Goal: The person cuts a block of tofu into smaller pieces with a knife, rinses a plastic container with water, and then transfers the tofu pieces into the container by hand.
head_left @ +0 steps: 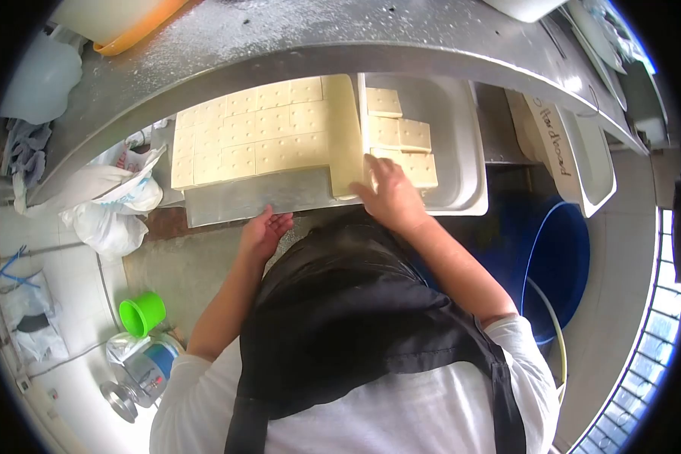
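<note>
Pale yellow blocks with small dimples point(272, 125) lie in rows on a metal tray point(257, 198). A long plain pale strip point(343, 136) runs along their right side. Beside it stands a white bin point(461, 151) with several dimpled blocks point(412, 136) along its left part. My right hand point(392, 193) reaches over the bin's near left corner, fingers apart, touching the strip's end and close to the nearest block. Under the tray's front edge, my left hand point(265, 233) is palm up with its fingers spread, touching the edge.
A metal shelf point(295, 57) dusted with white powder crosses above the blocks. An empty white container with writing point(560, 144) is at the right, above a blue barrel point(564, 257). Plastic bags point(113, 219) hang at the left. A green bucket point(141, 312) stands lower left.
</note>
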Tool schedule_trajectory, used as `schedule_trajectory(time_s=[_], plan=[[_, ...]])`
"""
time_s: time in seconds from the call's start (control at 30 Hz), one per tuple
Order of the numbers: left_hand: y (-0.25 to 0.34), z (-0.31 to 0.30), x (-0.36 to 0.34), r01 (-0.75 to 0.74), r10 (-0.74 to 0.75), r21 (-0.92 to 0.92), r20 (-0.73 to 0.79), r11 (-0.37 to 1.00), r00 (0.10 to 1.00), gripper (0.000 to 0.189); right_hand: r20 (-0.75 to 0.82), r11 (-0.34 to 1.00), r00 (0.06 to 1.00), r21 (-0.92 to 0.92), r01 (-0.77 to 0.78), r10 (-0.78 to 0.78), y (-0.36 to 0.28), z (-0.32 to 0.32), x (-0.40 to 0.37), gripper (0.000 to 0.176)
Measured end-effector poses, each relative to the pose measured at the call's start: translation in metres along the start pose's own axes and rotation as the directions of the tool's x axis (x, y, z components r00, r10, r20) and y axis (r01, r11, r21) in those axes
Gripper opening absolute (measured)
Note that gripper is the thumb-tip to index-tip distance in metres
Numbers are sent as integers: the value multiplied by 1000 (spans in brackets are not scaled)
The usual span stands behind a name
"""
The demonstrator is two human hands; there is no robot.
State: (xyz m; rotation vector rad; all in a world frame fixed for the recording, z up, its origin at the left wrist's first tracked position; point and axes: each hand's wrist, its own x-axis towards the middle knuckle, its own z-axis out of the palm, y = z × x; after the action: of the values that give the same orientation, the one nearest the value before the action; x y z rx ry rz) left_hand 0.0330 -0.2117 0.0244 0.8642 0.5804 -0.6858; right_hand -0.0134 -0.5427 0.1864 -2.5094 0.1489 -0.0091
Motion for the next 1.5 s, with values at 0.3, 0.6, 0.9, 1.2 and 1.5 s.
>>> schedule_trajectory(time_s=[0.3, 0.6, 0.9, 1.2, 1.5], plan=[[7, -16, -5, 52, -52, -1, 5, 999, 999, 36, -12, 974, 1000, -228, 13, -16, 5, 29, -32, 65], [20, -5, -33, 158, -274, 619, 97, 770, 957, 33, 65, 991, 996, 116, -64, 56, -46, 38, -43, 70], [8, 110, -2, -183, 49, 675, 213, 714, 976, 30, 172, 780, 853, 347, -521, 493, -16, 97, 17, 91], [9, 128, -29, -34, -77, 635, 146, 772, 986, 30, 58, 903, 943, 276, -330, 327, -31, 84, -5, 74], [63, 168, -124, -578, 209, 525, 600, 625, 772, 29, 182, -228, 983, 958, -174, 13, -15, -46, -17, 57]])
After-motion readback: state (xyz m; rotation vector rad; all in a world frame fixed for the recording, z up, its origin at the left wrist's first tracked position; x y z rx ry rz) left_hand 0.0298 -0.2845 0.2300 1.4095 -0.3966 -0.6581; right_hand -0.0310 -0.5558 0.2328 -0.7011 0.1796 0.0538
